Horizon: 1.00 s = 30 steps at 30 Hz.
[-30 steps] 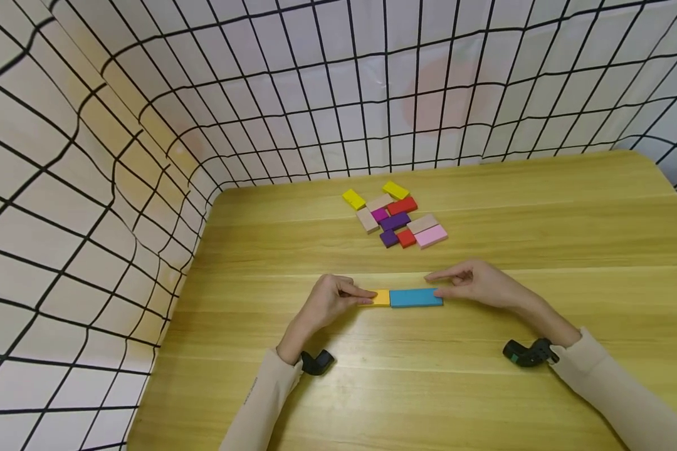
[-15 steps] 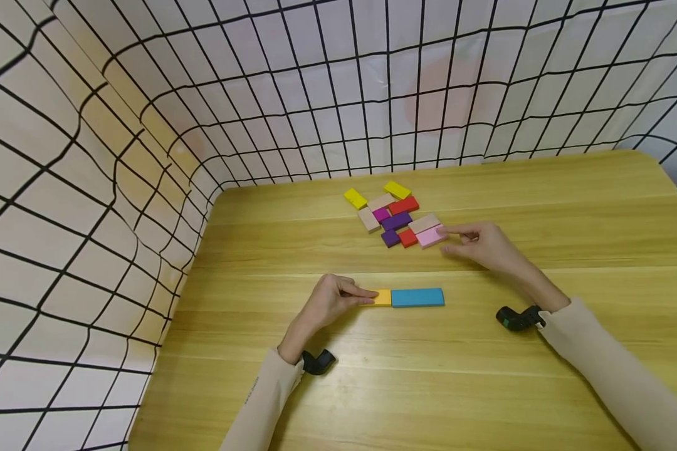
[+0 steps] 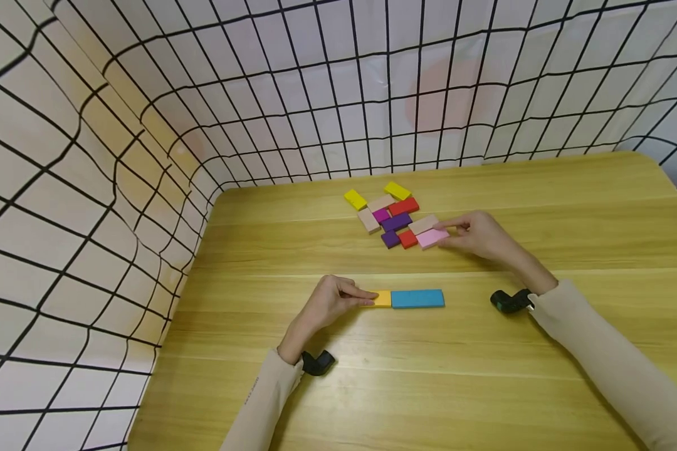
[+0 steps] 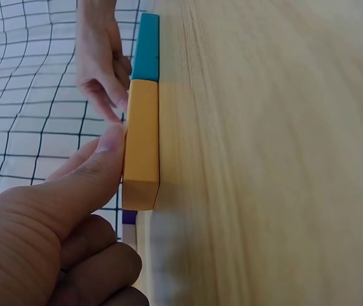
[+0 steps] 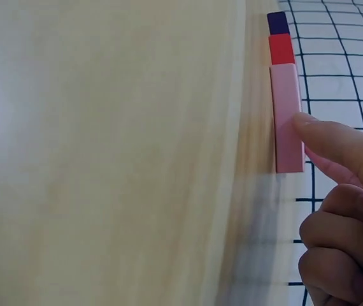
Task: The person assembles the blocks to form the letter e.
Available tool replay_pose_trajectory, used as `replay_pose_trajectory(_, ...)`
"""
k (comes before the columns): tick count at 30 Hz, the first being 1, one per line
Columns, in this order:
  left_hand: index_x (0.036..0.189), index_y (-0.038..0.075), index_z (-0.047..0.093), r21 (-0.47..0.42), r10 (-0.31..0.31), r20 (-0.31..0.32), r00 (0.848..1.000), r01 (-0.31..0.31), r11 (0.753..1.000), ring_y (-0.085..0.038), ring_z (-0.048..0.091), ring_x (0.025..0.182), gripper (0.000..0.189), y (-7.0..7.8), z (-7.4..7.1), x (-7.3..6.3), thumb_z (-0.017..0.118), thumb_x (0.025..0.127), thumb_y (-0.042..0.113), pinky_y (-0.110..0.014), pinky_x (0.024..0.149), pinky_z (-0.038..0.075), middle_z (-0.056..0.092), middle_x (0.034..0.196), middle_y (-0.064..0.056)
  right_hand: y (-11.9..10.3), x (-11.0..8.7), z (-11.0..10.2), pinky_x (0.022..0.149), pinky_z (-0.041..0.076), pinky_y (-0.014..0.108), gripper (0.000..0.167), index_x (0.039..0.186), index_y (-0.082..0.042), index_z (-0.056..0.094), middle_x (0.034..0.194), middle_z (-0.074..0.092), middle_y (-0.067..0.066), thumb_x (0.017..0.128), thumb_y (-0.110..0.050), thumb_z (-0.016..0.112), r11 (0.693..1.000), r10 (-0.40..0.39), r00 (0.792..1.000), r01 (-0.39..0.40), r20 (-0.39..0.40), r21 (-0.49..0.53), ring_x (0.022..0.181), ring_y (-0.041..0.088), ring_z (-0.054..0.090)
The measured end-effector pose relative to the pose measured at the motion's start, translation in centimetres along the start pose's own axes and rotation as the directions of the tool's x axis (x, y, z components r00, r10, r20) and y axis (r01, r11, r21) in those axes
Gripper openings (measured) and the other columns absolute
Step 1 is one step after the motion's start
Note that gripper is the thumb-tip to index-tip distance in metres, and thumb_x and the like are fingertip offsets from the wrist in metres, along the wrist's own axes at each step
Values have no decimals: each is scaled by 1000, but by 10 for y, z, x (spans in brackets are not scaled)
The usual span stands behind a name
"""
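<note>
An orange block (image 3: 384, 299) lies flat in line with a longer blue piece (image 3: 417, 299), which looks like one or two blocks, its end touching the orange. My left hand (image 3: 330, 300) holds the orange block's left end between thumb and forefinger. Farther back, the thumb and forefinger of my right hand (image 3: 479, 235) pinch the right end of a pink block (image 3: 430, 237). That block still sits on the table against a beige block (image 3: 424, 224). In the right wrist view, my thumb (image 5: 334, 137) touches the upper edge of its near side.
Behind the blue piece, several flat wooden blocks lie grouped: red (image 3: 404, 206), purple (image 3: 397, 222), magenta (image 3: 380, 215), beige (image 3: 369, 221) and yellow (image 3: 355, 199). A black wire grid (image 3: 327, 113) rises along the back and left of the wooden table (image 3: 417, 394).
My right hand has left the blue piece, moved back to the group of blocks and closed its thumb and forefinger on the pink block. The left hand has stayed on the orange block.
</note>
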<state>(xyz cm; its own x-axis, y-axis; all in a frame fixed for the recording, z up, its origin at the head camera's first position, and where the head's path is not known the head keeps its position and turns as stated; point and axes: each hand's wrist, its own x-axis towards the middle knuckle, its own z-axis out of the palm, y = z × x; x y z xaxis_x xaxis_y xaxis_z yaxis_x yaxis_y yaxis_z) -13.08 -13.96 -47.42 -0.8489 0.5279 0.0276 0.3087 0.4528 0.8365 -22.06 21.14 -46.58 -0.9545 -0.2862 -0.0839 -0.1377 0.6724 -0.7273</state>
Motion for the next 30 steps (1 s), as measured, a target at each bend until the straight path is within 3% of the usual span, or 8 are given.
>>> replay_pose_trajectory(8,104,7,83,-36,-7,16,1000,7,999,-2,34,57,15,-2,-1,-1,77,90,4,-16,55,31,70,72,-8,-6,-5,-4,54,24,28,40,115,-9,80,59,34,-2,83,-33,89,999,36,999,-36,-2,-19,58,14,30)
replay_pose_trajectory(15,103,7,83,-22,-22,8,1000,22,1000,-2,37,58,15,-1,0,0,77,90,3,-16,55,31,74,77,-8,-7,-20,-5,57,27,30,37,97,-12,81,60,41,-1,77,-41,92,996,45,996,-50,-71,-74,60,16,36)
replay_pose_trajectory(22,103,9,84,13,-20,3,1000,20,1000,-2,32,58,14,0,2,2,78,90,5,-16,55,30,78,82,-7,-3,-34,3,55,27,27,41,111,-8,81,60,43,-1,84,-39,88,997,63,993,-67,-101,-33,58,14,36)
replay_pose_trajectory(30,103,8,84,-2,-10,-2,1000,10,1000,-2,33,57,14,0,1,3,78,90,5,-16,55,30,78,82,-8,-6,-50,10,53,23,26,48,110,-6,81,59,37,-4,81,-43,89,987,157,975,-150,-157,53,57,12,32)
